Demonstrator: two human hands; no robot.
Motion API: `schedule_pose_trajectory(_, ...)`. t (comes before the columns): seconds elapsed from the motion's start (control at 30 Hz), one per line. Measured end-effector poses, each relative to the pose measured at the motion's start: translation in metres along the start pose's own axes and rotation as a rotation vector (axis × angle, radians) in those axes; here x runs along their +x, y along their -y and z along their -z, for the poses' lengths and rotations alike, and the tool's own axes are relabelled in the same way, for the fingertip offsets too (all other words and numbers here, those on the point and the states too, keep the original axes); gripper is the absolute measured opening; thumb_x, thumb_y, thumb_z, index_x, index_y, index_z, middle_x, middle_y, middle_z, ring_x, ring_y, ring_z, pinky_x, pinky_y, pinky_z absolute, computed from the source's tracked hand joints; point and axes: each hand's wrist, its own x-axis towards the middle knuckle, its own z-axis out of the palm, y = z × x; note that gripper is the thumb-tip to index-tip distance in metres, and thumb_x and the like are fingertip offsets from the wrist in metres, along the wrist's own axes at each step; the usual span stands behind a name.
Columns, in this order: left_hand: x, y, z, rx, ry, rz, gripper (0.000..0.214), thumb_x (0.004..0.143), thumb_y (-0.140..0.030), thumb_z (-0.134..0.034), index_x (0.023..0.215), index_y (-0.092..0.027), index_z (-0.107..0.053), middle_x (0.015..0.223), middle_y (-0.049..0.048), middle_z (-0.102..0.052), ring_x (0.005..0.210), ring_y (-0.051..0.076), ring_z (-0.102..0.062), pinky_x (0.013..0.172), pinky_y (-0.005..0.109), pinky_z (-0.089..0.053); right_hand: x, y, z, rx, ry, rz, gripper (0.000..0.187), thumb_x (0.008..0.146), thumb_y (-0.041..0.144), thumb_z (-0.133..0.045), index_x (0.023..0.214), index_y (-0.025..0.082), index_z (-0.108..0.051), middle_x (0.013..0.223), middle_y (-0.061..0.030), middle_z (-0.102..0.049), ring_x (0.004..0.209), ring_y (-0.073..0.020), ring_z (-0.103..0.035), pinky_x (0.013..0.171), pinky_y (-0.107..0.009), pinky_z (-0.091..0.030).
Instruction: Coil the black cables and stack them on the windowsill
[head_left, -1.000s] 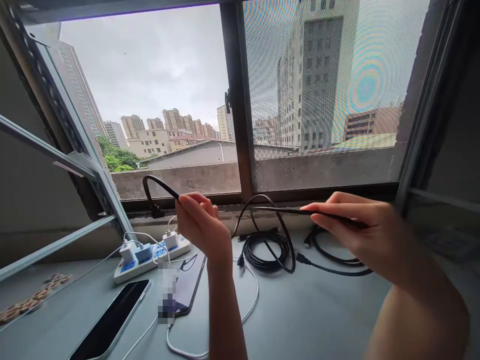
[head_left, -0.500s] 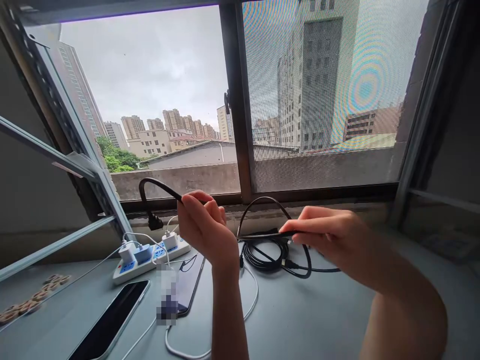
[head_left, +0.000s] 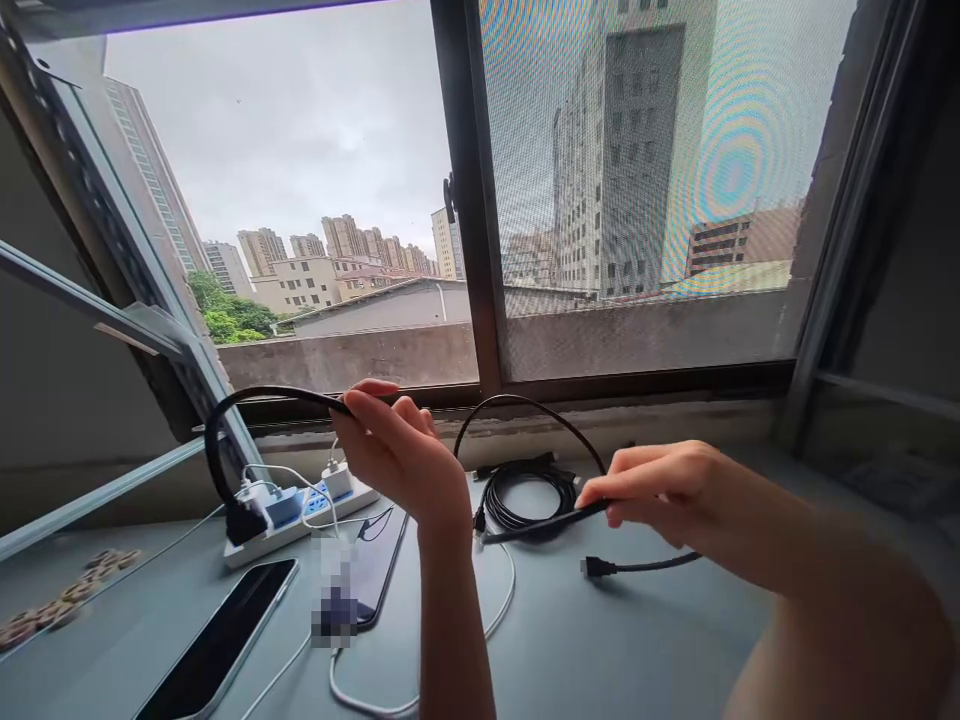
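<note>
My left hand (head_left: 401, 455) is closed around a thick black cable (head_left: 270, 392) above the desk. From its fingers the cable arches left and hangs down to a chunky black plug (head_left: 245, 522) in front of the power strip. My right hand (head_left: 675, 500) pinches a black length of cable between thumb and fingers; one stretch slants down-left from the pinch and another loops up behind. Below this hand a dark flat connector (head_left: 598, 567) sits on the end of a black cable. Between the hands, farther back, lies a coiled black cable (head_left: 529, 500).
A white power strip (head_left: 352, 497) with white chargers stands at the back left. Two phones lie nearer: one black-screened (head_left: 225, 635), one partly behind my left forearm (head_left: 454, 630). White cords cross the desk (head_left: 600, 660). Small brown pieces (head_left: 52, 612) lie far left, a window frame (head_left: 480, 200) behind.
The plug end has swung left, down and closer. My right hand has lowered slightly, tilting its cable stretch. A flat connector now shows below it, away from the coil.
</note>
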Motion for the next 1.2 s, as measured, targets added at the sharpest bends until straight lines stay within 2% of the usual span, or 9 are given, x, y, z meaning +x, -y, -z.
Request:
schedule_pose_trajectory(0.2,-0.003,-0.009,0.001,-0.02,0.031,0.027,0.029,0.098,-0.034,-0.037,0.073,-0.02,-0.043,0.045,-0.0104,-0.02,0.039,0.007,-0.014,0.035,0.019,-0.015,0.023,-0.008,0.002,-0.124,-0.526,-0.034,0.025,0.089,0.034,-0.053,0.104,0.023,-0.07,0.095,-0.0037,-0.067,0.075,-0.0134,-0.06,0.066,-0.025,-0.047)
schedule_pose_trajectory(0.27,-0.004,-0.014,0.001,-0.064,0.055,0.038,0.029,0.098,-0.036,-0.039,0.073,-0.021,-0.044,0.043,-0.0104,-0.02,0.037,0.007,-0.014,0.034,0.02,-0.014,0.031,-0.007,-0.001,-0.109,-0.618,-0.098,0.024,0.088,0.033,-0.053,0.101,0.021,-0.069,0.09,-0.0041,-0.068,0.074,-0.0147,-0.062,0.068,-0.027,-0.049)
schedule_pose_trajectory(0.37,-0.005,-0.02,0.001,-0.129,0.069,0.087,0.03,0.097,-0.038,-0.039,0.073,-0.021,-0.043,0.041,-0.0109,-0.019,0.034,0.007,-0.011,0.033,0.019,-0.011,0.039,-0.001,-0.008,0.05,-0.547,-0.254,0.026,0.09,0.036,-0.048,0.105,0.021,-0.063,0.08,-0.0039,-0.067,0.068,-0.0158,-0.064,0.05,-0.024,-0.049)
schedule_pose_trajectory(0.5,0.0,-0.022,0.003,-0.161,0.076,0.176,0.031,0.098,-0.036,-0.035,0.071,-0.022,-0.04,0.038,-0.0121,-0.017,0.031,0.007,-0.005,0.03,0.02,-0.007,0.044,0.005,-0.019,0.292,-0.395,-0.393,0.028,0.092,0.034,-0.041,0.116,0.023,-0.05,0.1,-0.0085,-0.066,0.079,-0.0188,-0.068,0.035,-0.02,-0.042)
schedule_pose_trajectory(0.67,0.011,-0.02,0.013,-0.184,0.103,0.26,0.032,0.098,-0.041,-0.034,0.073,-0.023,-0.042,0.035,-0.0112,-0.02,0.028,0.008,-0.006,0.031,0.023,-0.005,0.052,0.001,-0.025,0.41,-0.297,-0.303,0.027,0.095,0.039,-0.041,0.115,0.023,-0.047,0.081,-0.0025,-0.07,0.054,-0.0079,-0.055,0.051,-0.02,-0.043)
schedule_pose_trajectory(0.8,0.02,-0.022,0.022,-0.243,0.088,0.405,0.03,0.097,-0.038,-0.038,0.073,-0.023,-0.044,0.035,-0.0101,-0.022,0.028,0.008,-0.007,0.033,0.025,-0.006,0.05,-0.001,-0.022,0.507,-0.252,-0.219,0.042,0.091,0.052,-0.046,0.123,0.025,-0.045,0.07,0.0019,-0.065,0.05,-0.0076,-0.042,0.051,-0.021,-0.037)
schedule_pose_trajectory(0.93,0.024,-0.028,0.027,-0.296,0.09,0.496,0.029,0.097,-0.037,-0.04,0.072,-0.023,-0.045,0.036,-0.0093,-0.021,0.029,0.008,-0.006,0.033,0.027,-0.006,0.045,0.0,-0.02,0.315,-0.244,-0.2,0.044,0.088,0.055,-0.048,0.124,0.028,-0.048,0.096,-0.0024,-0.064,0.072,-0.0117,-0.053,0.067,-0.026,-0.043)
schedule_pose_trajectory(1.03,0.025,-0.033,0.028,-0.288,0.095,0.499,0.03,0.098,-0.037,-0.039,0.072,-0.023,-0.046,0.036,-0.009,-0.021,0.028,0.007,-0.006,0.032,0.027,-0.006,0.046,0.0,-0.024,0.107,-0.265,-0.316,0.051,0.087,0.056,-0.048,0.129,0.028,-0.046,0.109,-0.007,-0.061,0.089,-0.0179,-0.058,0.08,-0.033,-0.043)
schedule_pose_trajectory(1.2,0.02,-0.038,0.029,-0.255,0.154,0.378,0.031,0.096,-0.042,-0.041,0.072,-0.025,-0.048,0.034,-0.009,-0.021,0.026,0.006,-0.007,0.033,0.028,-0.004,0.053,-0.001,-0.03,0.021,-0.127,-0.417,0.075,0.08,0.056,-0.056,0.143,0.02,-0.034,0.086,-0.0057,-0.065,0.078,-0.0209,-0.059,0.071,-0.034,-0.042)
